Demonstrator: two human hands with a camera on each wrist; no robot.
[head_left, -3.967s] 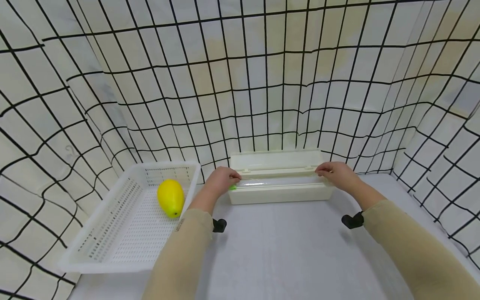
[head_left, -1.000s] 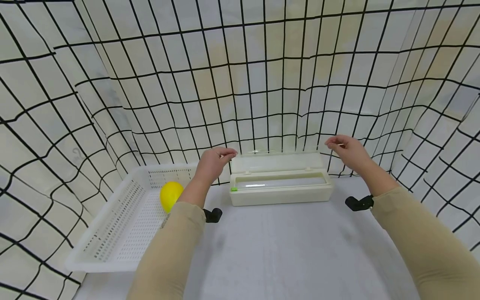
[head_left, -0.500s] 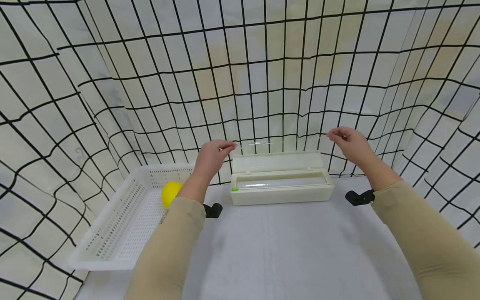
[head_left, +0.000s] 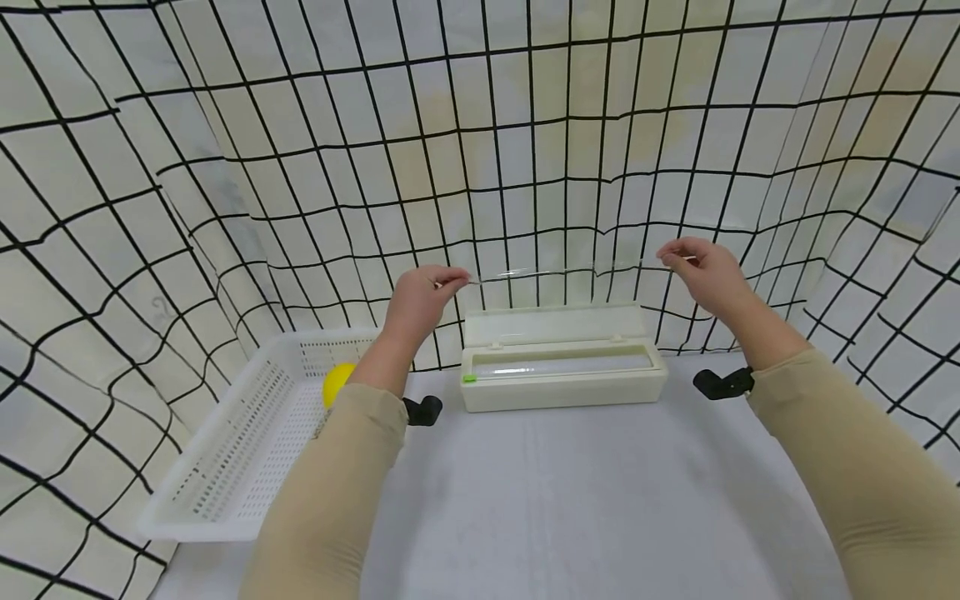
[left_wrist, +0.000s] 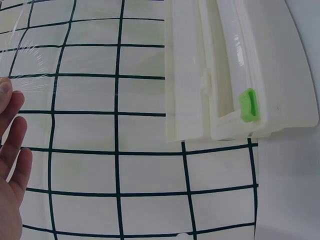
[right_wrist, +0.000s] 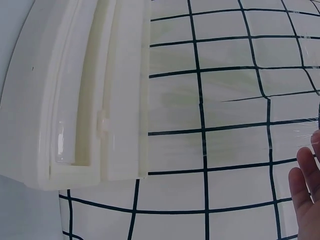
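A sheet of clear cling film (head_left: 555,272) stretches between my two hands above the dispenser. My left hand (head_left: 418,307) pinches its left edge between thumb and fingertips, and my right hand (head_left: 703,271) pinches the right edge. In the left wrist view, the film (left_wrist: 30,65) wrinkles out from the pinching fingertips. Below stands a long cream cling film dispenser (head_left: 562,393) with its lid (head_left: 555,325) tipped back. Inside lies the film roll (head_left: 562,365), and a green slide cutter (left_wrist: 248,105) sits at the left end. The film's lower part is nearly invisible.
A white perforated basket (head_left: 202,532) stands at the left, with a smooth yellow fruit (head_left: 336,385) in it, partly behind my left forearm. A white wall with a black grid (head_left: 540,150) rises behind the dispenser. White cloth (head_left: 562,500) covers the table.
Four seconds ago both hands were at the dispenser's ends. They have since risen steadily, drawing the film's pinched edge up above the lid. The dispenser has stayed in place.
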